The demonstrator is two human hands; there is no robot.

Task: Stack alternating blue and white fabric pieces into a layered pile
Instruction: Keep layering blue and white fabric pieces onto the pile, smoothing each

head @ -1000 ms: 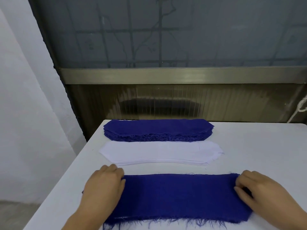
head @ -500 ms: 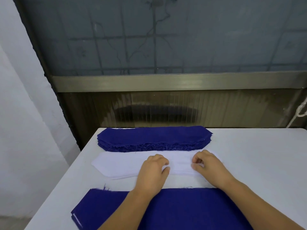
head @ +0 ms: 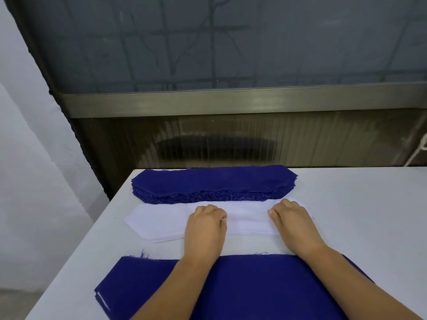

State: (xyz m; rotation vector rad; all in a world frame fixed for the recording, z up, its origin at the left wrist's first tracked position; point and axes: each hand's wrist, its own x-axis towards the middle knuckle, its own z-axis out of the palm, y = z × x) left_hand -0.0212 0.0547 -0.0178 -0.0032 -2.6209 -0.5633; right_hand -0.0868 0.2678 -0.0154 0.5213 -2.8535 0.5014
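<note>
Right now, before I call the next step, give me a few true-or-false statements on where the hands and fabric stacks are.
1. Both hands are on the white stack. True: left hand and right hand rest on it with fingers curled at the top layer.
2. The far blue stack lies behind the white one. True.
3. The right hand is lifting a blue piece. False: it is on the white stack.
4. The near blue piece lies under the forearms. True.
5. The white stack sits on top of the near blue piece. False: bare table shows between them.
</note>
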